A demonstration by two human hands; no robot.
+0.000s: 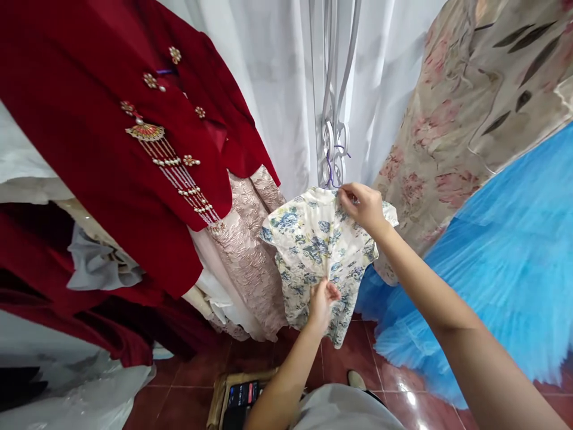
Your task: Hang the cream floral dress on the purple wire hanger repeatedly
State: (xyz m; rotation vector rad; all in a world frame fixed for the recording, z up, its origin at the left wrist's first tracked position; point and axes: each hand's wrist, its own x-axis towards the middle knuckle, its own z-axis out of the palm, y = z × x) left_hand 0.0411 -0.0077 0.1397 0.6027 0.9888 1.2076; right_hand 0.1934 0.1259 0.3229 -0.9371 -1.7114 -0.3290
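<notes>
A short-sleeved white floral dress (299,239) with blue flowers hangs on a purple hanger (330,170) in front of me. A seam or closure line runs down its middle. Up at the neckline, my right hand (364,208) is closed in a pinch on the collar edge. Lower along the centre line, my left hand (322,303) has thumb and fingers closed at the fabric. Whether a small zipper pull sits between those fingers is hidden.
White metal scrollwork (333,134) carries the hanger before a white curtain (282,77). On the left hangs a red velvet jacket (179,179) with beaded ornaments, over a pink brocade garment (250,263). Right are a floral gown (430,149) and blue tulle (487,263). A wooden stool-like piece (218,400) stands below.
</notes>
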